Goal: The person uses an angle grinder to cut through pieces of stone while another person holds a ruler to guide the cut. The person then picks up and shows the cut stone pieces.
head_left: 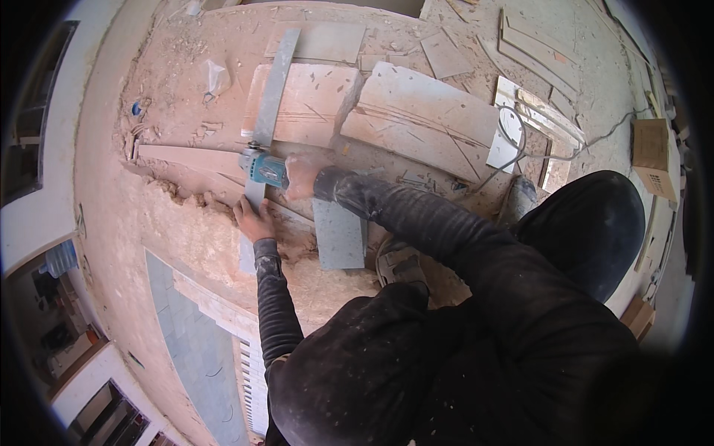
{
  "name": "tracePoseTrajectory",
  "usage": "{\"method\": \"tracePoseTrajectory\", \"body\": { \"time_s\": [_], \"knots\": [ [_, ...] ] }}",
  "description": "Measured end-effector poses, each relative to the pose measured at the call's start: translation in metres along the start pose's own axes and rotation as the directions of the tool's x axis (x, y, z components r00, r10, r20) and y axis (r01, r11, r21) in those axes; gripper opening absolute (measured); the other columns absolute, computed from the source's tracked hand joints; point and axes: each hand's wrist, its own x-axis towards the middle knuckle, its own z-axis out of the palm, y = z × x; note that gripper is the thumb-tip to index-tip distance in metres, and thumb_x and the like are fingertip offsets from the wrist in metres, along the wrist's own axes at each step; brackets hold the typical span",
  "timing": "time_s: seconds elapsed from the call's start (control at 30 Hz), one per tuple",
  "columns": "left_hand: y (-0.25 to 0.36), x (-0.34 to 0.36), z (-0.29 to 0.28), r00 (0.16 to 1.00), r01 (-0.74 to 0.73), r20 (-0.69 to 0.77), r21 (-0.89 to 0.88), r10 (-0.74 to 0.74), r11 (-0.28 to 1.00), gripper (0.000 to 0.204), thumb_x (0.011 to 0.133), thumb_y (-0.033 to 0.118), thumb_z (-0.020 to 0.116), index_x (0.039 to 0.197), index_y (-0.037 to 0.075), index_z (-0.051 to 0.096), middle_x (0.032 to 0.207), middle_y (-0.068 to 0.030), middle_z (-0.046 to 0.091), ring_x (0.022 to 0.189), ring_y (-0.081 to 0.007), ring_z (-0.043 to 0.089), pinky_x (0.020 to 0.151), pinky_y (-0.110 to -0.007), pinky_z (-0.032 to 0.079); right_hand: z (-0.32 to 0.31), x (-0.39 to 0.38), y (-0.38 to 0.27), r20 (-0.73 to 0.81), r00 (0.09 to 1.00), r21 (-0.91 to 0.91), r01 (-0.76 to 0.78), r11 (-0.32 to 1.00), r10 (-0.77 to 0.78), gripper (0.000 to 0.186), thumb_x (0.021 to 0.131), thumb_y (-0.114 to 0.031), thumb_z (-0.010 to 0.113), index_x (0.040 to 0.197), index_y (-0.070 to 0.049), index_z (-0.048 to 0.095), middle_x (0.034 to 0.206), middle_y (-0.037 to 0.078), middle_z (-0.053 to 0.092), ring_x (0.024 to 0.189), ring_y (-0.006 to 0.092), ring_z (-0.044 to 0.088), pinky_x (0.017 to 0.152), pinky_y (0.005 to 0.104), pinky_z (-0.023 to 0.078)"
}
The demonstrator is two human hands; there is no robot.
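My right hand is wrapped round the body of a teal angle grinder. The grinder's metal head is over a long, narrow grey tile strip, which runs away from me across a broken slab. Nearer to me, my left hand grips the same strip, thumb and fingers at its edges. The grinder's disc is too small to make out. Beside my left hand, a wider grey tile piece lies on the rubble.
Ahead lie two large pale slabs, split by a crack, with tile offcuts beyond. A cable loops at the right, near a cardboard box. Blue-grey tiles cover a lower strip at the left.
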Motion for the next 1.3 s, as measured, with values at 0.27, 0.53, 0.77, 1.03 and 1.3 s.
{"method": "tracePoseTrajectory", "body": {
  "time_s": [0.27,0.53,0.77,1.03,1.3],
  "knots": [
    [0.0,0.0,0.0,1.0,0.001,-0.01,-0.008,-0.001,1.0,0.057,0.082,0.029,0.072,0.125,-0.005,0.055,0.119,-0.0248,0.053,0.11,-0.0421,0.054,0.094,-0.046,0.045,-0.008,0.005,-0.011,0.053,0.998,0.005,-0.043,0.999,0.043,0.042,0.062,-0.023,0.073,0.098,-0.001,0.071,0.103,0.019,0.069,0.099,0.0309,0.068,0.085,0.0386,0.055],
    [0.004,0.002,-0.001,1.0,0.017,0.006,-0.032,-0.017,0.999,0.059,0.082,0.029,0.072,0.126,-0.006,0.054,0.121,-0.025,0.053,0.111,-0.0424,0.053,0.095,-0.046,0.045,-0.006,0.022,-0.013,0.054,0.998,-0.024,-0.027,0.999,0.029,0.044,0.063,-0.022,0.073,0.101,0.0,0.07,0.109,0.02,0.068,0.102,0.0315,0.067,0.087,0.0379,0.055],
    [0.004,-0.003,-0.003,1.0,0.023,-0.003,-0.038,-0.023,0.999,0.059,0.082,0.028,0.072,0.127,-0.005,0.054,0.124,-0.0254,0.052,0.113,-0.043,0.052,0.096,-0.046,0.044,-0.008,0.008,-0.015,0.033,0.999,-0.013,-0.032,0.999,0.032,0.051,0.063,-0.025,0.075,0.105,0.002,0.067,0.109,0.022,0.067,0.103,0.0311,0.066,0.088,0.038,0.054],
    [0.008,-0.003,-0.003,1.0,0.006,0.003,-0.043,-0.006,0.999,0.059,0.082,0.027,0.072,0.128,-0.005,0.053,0.123,-0.0253,0.051,0.113,-0.0432,0.052,0.097,-0.046,0.043,-0.007,0.001,-0.014,0.028,0.999,0.02,-0.038,0.999,0.037,0.051,0.063,-0.026,0.075,0.104,0.003,0.066,0.108,0.022,0.066,0.103,0.0325,0.066,0.088,0.0387,0.054],
    [-0.001,-0.002,-0.002,1.0,-0.003,-0.023,-0.022,0.002,1.0,0.06,0.082,0.029,0.072,0.127,-0.005,0.053,0.123,-0.0263,0.051,0.112,-0.0437,0.051,0.096,-0.046,0.043,-0.004,-0.007,-0.011,0.036,0.999,0.029,-0.04,0.999,0.039,0.042,0.063,-0.024,0.074,0.098,0.0,0.07,0.106,0.02,0.068,0.102,0.0318,0.066,0.086,0.0387,0.055]
  ]
}}
